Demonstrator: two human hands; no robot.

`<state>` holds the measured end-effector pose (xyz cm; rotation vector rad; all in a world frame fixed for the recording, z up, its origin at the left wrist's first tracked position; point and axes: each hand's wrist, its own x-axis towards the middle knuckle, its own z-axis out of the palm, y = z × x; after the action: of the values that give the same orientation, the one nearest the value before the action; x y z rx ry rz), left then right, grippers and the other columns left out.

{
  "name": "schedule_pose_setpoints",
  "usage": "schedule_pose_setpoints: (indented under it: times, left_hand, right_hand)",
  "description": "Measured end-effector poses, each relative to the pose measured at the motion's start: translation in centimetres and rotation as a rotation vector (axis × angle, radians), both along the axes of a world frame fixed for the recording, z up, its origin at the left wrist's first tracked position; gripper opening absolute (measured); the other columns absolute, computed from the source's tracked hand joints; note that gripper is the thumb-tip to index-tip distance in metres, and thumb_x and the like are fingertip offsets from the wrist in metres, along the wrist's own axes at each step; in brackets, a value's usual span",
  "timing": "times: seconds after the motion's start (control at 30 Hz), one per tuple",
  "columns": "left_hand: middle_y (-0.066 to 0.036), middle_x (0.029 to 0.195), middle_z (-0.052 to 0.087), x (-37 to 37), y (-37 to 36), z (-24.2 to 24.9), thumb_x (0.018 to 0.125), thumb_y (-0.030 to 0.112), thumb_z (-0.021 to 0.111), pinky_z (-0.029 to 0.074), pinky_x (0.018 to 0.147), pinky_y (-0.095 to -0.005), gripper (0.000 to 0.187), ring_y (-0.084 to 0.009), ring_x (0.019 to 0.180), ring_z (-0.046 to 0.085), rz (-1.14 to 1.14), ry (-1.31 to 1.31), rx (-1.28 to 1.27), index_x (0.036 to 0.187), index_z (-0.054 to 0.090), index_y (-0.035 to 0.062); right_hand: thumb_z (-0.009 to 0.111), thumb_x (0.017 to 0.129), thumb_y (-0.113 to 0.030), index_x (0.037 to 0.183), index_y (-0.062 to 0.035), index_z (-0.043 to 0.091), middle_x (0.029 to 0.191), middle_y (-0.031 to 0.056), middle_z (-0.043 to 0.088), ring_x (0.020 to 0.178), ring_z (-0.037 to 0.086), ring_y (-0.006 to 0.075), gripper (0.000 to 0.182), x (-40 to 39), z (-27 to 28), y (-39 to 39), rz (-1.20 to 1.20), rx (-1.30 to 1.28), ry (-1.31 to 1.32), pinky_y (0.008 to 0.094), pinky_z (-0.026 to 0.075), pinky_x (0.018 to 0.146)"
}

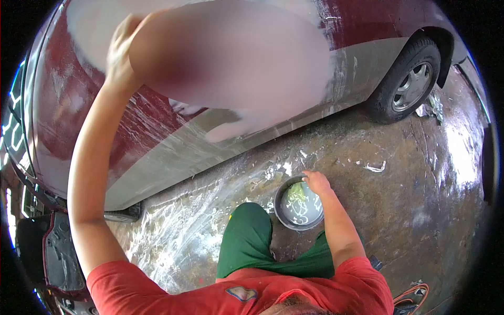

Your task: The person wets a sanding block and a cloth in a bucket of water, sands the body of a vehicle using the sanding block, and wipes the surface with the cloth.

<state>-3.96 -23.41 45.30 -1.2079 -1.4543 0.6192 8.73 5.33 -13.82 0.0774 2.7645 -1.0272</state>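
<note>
My left hand (123, 52) is raised against the upper part of the dark red car side (152, 123), its fingers bent and partly hidden by a large blurred oval; what it holds, if anything, cannot be made out. Low at the right, my right hand (316, 182) has its fingers closed at the far rim of a round grey basin (280, 208). Cloudy liquid fills the basin, with a yellow-green patch (297, 193) at its upper left. Pale filler-like areas and whitish streaks mark the car's panels.
A car wheel (412, 86) stands at the upper right. The wet concrete floor (378, 210) has white residue on it. An orange hose or cable (424, 296) lies at the lower right. Beneath me are my bent green-trousered legs (247, 236).
</note>
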Motion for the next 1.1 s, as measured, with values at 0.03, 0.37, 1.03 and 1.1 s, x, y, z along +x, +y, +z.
schedule_pose_setpoints:
  times: [0.03,0.37,1.03,1.1]
  left_hand:
    - [-0.002,0.125,0.069,-0.2,-2.5,-0.3,0.089,0.034,0.076,0.052,0.09,-0.0375,0.043,-0.0253,0.097,0.065,0.05,-0.007,0.02,0.13,0.071,0.0213]
    - [-0.004,0.124,0.061,-0.7,13.6,1.4,0.097,0.034,0.067,0.048,0.097,-0.0387,0.039,-0.0251,0.112,0.053,0.071,-0.102,-0.107,0.133,0.063,0.0188]
    - [-0.003,0.124,0.068,-0.4,0.3,0.9,0.087,0.033,0.077,0.052,0.092,-0.0375,0.044,-0.024,0.102,0.062,0.078,-0.035,-0.012,0.129,0.07,0.0217]
    - [-0.003,0.123,0.068,0.0,0.5,0.8,0.087,0.033,0.077,0.052,0.092,-0.0378,0.043,-0.0241,0.102,0.063,0.062,-0.003,-0.017,0.128,0.071,0.0218]
  right_hand:
    - [0.068,0.095,-0.029,0.133,-0.0189,0.067,0.113,0.024,0.072,0.108,0.068,0.0431,0.039,0.1,0.0,0.0,-0.005,-0.002,0.014,0.0517,0.053,0.096]
    - [0.066,0.097,-0.031,0.136,-0.0236,0.066,0.12,0.0209,0.071,0.113,0.066,0.0422,0.039,0.1,0.6,-0.6,-0.008,0.01,-0.067,0.0513,0.053,0.099]
    - [0.064,0.098,-0.031,0.137,-0.0231,0.064,0.119,0.0207,0.071,0.11,0.068,0.0422,0.04,0.0,0.0,0.0,-0.001,0.006,-0.014,0.0521,0.053,0.098]
    - [0.064,0.098,-0.031,0.137,-0.0229,0.064,0.119,0.0206,0.071,0.11,0.068,0.0423,0.04,-0.1,-1.0,-0.3,0.002,0.003,0.03,0.052,0.053,0.099]
